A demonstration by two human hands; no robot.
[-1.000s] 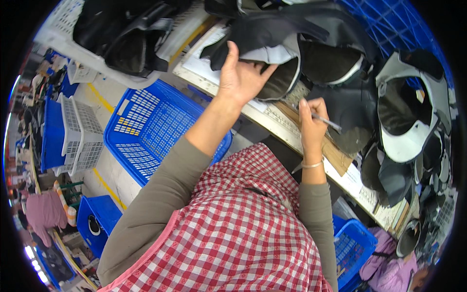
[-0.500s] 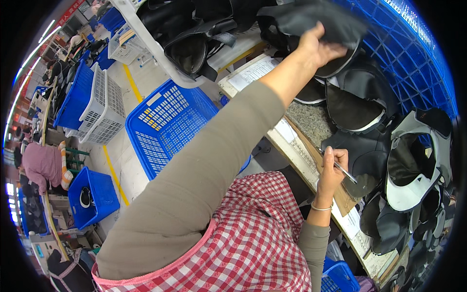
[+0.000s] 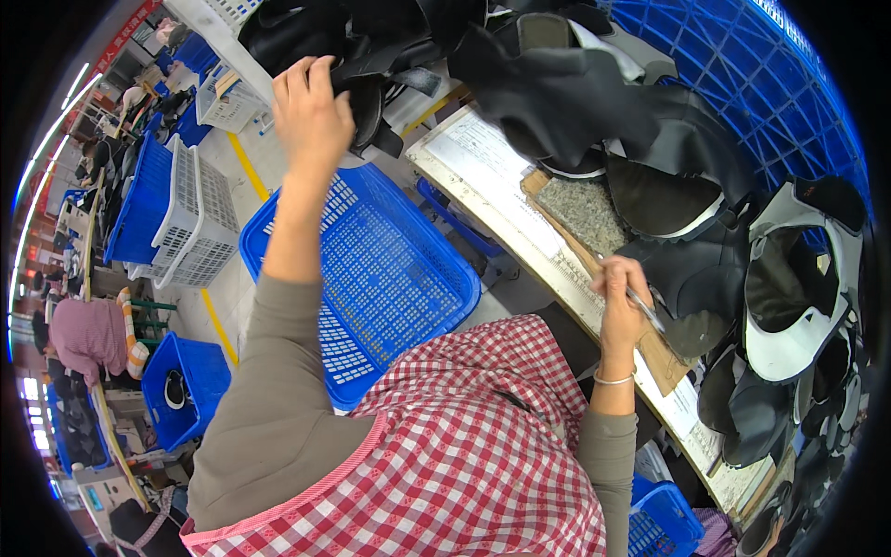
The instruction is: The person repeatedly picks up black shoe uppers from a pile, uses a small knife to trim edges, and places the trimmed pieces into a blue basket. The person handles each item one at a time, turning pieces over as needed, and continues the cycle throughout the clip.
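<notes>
My left hand (image 3: 311,119) is at the near side of a heap of black shoe uppers (image 3: 385,42) at the upper left, fingers apart and fingertips over the dark material. Whether they touch it is hard to see. Held in my right hand (image 3: 622,311) is a slim silver pen (image 3: 645,308), slanting down to the right over the narrow worktable (image 3: 501,200). Just beyond the pen lie dark uppers (image 3: 691,265) and a brown strip of board (image 3: 664,364). A loose black upper (image 3: 566,97) rests on the pile at the table's far end.
Below my left arm stands a blue plastic basket (image 3: 390,269). A large blue crate wall (image 3: 733,102) rises behind the uppers. Black and white uppers (image 3: 798,278) crowd the right side. White crates (image 3: 200,209) and a person in pink (image 3: 88,334) are farther left.
My left hand has let go of the black upper at the far end and swung left to the other heap. My right hand keeps the pen, shifted slightly.
</notes>
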